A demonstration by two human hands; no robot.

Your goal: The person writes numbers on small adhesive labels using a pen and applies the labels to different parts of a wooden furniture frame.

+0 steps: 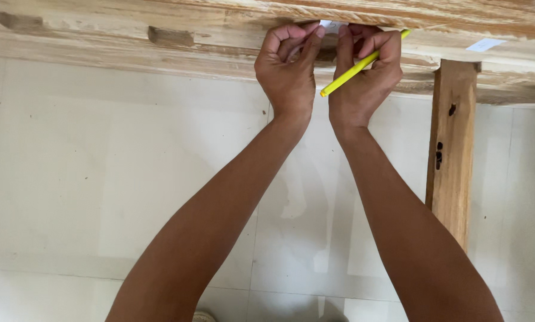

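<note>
- The left hand (286, 68) and the right hand (365, 74) are up at the far wooden beam (130, 36), close together.
- Both pinch a small white paper slip (330, 25) against the beam with their fingertips.
- The right hand also has its fingers curled around a yellow pencil (363, 62), tucked away and not writing.
- Another white slip (485, 44) already sits on the beam to the right, above a wooden post (452, 155).
- I think this slip is not stuck down yet, as both hands are on it.

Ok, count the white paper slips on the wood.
2: one paper slip pinched between the left hand and right hand; another slip lies farther right. Others may be hidden.
</note>
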